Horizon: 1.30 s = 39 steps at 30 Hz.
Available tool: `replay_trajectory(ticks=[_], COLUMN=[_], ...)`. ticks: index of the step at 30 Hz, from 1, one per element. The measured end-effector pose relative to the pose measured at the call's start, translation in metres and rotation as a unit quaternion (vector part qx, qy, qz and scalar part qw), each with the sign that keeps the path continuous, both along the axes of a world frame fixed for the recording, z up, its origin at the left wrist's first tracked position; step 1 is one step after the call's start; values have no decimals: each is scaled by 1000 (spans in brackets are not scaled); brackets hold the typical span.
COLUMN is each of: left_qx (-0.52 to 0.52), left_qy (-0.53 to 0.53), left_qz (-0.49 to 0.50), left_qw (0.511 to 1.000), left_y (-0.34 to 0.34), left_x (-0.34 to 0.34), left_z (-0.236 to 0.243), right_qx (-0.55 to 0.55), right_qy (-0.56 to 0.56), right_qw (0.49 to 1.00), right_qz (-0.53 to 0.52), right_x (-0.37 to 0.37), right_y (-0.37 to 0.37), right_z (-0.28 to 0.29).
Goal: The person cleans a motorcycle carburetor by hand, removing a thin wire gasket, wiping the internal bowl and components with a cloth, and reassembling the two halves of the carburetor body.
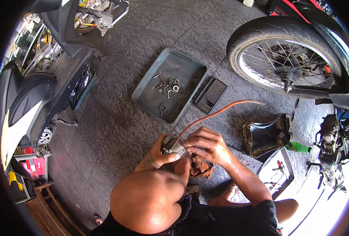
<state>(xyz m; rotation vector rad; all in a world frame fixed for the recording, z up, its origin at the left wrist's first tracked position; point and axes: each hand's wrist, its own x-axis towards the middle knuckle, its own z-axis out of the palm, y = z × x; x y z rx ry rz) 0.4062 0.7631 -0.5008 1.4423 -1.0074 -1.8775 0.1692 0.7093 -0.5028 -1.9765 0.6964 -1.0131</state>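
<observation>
My left hand is wrapped round a grey metal carburetor, holding it low in front of me. From its top a reddish-orange hose curves up and away to the right. At the carburetor's right side, my right hand has its fingers curled and pinched together; whatever lies between the fingertips is hidden. Just below that hand is a crumpled rust-brown rag. Beyond both hands, a shallow grey-blue tray on the floor bears several small metal parts.
A rectangular pleated filter lies against the tray's right side. Farther right are a spoked wheel, a black open housing, a green bottle, a pale tray and an engine. Dark motorcycle bodywork stands at the left.
</observation>
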Motion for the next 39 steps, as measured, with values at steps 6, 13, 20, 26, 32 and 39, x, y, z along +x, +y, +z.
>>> replay_trajectory(ticks=[6, 13, 20, 26, 32, 39], left_qx=[-2, -2, 2, 9, 15, 25], left_qy=[7, 11, 11, 10, 11, 13], left_qz=[1, -4, -7, -9, -12, 1], left_qw=[1000, 1000, 1000, 1000, 1000, 1000], left_y=[2, 2, 1, -2, 1, 3], left_x=[3, 3, 3, 2, -1, 0], left_z=[-1, 0, 3, 9, 12, 17], right_qx=[23, 5, -6, 40, -6, 9], right_qy=[2, 0, -4, 9, -11, 12], right_qw=[1000, 1000, 1000, 999, 1000, 1000], right_qz=[9, 18, 21, 21, 9, 16], right_x=[5, 5, 6, 5, 6, 6], right_y=[3, 2, 4, 4, 7, 5], right_z=[-8, -9, -18, -11, -16, -11])
